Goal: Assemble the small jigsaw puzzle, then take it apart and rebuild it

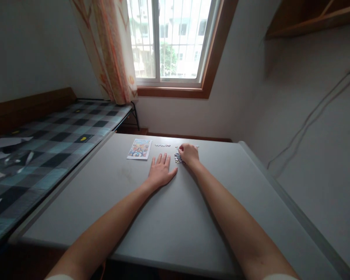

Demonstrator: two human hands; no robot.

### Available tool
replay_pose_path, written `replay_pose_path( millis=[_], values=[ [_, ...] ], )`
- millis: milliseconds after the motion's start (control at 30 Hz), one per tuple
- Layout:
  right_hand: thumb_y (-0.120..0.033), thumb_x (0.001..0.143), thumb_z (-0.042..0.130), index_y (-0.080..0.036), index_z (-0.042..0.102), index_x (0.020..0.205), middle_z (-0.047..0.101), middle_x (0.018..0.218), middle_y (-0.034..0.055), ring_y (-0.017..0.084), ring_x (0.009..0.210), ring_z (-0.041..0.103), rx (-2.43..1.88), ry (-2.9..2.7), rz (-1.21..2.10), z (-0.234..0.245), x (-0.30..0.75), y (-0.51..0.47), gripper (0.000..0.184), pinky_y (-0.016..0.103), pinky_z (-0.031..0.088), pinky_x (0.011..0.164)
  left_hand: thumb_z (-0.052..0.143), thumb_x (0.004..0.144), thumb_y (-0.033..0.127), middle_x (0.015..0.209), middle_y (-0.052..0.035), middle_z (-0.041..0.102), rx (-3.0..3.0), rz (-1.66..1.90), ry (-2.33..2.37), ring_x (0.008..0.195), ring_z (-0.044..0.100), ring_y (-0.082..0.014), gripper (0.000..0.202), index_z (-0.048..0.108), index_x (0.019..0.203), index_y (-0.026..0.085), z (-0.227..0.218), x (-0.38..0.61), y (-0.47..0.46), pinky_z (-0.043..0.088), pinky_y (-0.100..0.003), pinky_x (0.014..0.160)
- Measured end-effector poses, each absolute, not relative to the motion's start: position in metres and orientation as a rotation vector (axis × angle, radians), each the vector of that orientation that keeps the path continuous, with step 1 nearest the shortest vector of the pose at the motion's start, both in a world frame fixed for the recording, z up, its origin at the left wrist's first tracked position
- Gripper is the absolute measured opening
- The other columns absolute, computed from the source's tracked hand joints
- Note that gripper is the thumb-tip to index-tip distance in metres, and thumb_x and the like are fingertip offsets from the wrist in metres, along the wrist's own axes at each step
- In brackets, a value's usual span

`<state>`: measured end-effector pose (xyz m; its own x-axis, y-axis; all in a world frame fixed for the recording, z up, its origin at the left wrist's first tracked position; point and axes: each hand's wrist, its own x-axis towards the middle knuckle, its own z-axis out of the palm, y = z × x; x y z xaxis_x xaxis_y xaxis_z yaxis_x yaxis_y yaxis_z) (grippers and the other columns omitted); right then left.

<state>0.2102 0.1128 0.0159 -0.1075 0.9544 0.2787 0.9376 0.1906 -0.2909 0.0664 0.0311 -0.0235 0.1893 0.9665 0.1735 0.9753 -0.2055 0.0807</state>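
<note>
My left hand (161, 171) lies flat on the grey table (169, 217), palm down, fingers stretched out, holding nothing. My right hand (188, 153) is curled just to its right, fingers bent down onto a small heap of puzzle pieces (177, 158); whether it pinches a piece is hidden. A short row of joined pieces (162, 145) lies beyond the left hand. A colourful picture card (139, 149) lies flat to the left of both hands.
A bed with a checked blue and black cover (46, 147) runs along the table's left edge, with papers on it. White walls close in on the right. A window (169, 39) with an orange curtain (111, 50) is straight ahead.
</note>
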Motion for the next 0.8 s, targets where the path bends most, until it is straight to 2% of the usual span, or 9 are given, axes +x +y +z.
replay_pose_path(
  millis=[200, 333, 467, 567, 700, 800],
  values=[
    [-0.025, 0.087, 0.051, -0.018, 0.072, 0.09, 0.072, 0.094, 0.0114, 0.022, 0.092, 0.064, -1.895, -2.115, 0.032, 0.013, 0.192, 0.134, 0.023, 0.034, 0.039, 0.084, 0.024, 0.089, 0.061, 0.154, -0.0086, 0.028, -2.398, -0.31, -1.95, 0.142, 0.022, -0.027, 0.073, 0.032, 0.146, 0.017, -0.023, 0.067, 0.031, 0.016, -0.049, 0.115],
    [-0.025, 0.087, 0.051, -0.02, 0.072, 0.093, 0.071, 0.096, 0.0098, 0.021, 0.093, 0.063, -1.904, -2.116, 0.106, 0.01, 0.191, 0.14, 0.022, 0.033, 0.039, 0.084, 0.024, 0.089, 0.061, 0.154, -0.0078, 0.028, -2.397, -0.304, -1.964, 0.142, 0.022, -0.0259, 0.072, 0.032, 0.146, 0.018, -0.023, 0.068, 0.031, 0.015, -0.048, 0.115],
    [-0.027, 0.086, 0.054, -0.022, 0.071, 0.098, 0.067, 0.108, 0.0083, 0.023, 0.103, 0.056, -1.784, -2.11, 0.083, 0.006, 0.198, 0.143, 0.022, 0.035, 0.038, 0.088, 0.024, 0.089, 0.062, 0.154, -0.0077, 0.028, -2.391, -0.309, -1.966, 0.142, 0.021, -0.0265, 0.072, 0.033, 0.146, 0.019, -0.024, 0.068, 0.031, 0.014, -0.048, 0.115],
    [-0.022, 0.085, 0.055, -0.024, 0.072, 0.103, 0.063, 0.116, 0.0084, 0.026, 0.109, 0.051, -1.668, -2.192, 0.084, 0.004, 0.203, 0.145, 0.025, 0.038, 0.037, 0.091, 0.025, 0.089, 0.061, 0.154, -0.0083, 0.029, -2.391, -0.319, -1.962, 0.142, 0.021, -0.027, 0.071, 0.033, 0.146, 0.019, -0.023, 0.068, 0.031, 0.015, -0.048, 0.115],
    [-0.019, 0.085, 0.056, -0.028, 0.071, 0.109, 0.062, 0.118, 0.0093, 0.03, 0.11, 0.046, -1.627, -2.274, 0.114, 0.005, 0.203, 0.152, 0.029, 0.042, 0.036, 0.091, 0.027, 0.089, 0.061, 0.153, -0.0077, 0.03, -2.389, -0.322, -1.98, 0.142, 0.021, -0.0269, 0.07, 0.034, 0.145, 0.02, -0.021, 0.069, 0.029, 0.014, -0.047, 0.116],
    [-0.021, 0.085, 0.058, -0.028, 0.074, 0.103, 0.062, 0.116, 0.0111, 0.032, 0.109, 0.045, -1.649, -2.299, 0.132, 0.007, 0.2, 0.158, 0.025, 0.044, 0.035, 0.09, 0.028, 0.089, 0.06, 0.154, -0.0067, 0.029, -2.389, -0.324, -1.995, 0.142, 0.021, -0.0267, 0.069, 0.034, 0.145, 0.021, -0.019, 0.069, 0.028, 0.013, -0.047, 0.116]
  ],
)
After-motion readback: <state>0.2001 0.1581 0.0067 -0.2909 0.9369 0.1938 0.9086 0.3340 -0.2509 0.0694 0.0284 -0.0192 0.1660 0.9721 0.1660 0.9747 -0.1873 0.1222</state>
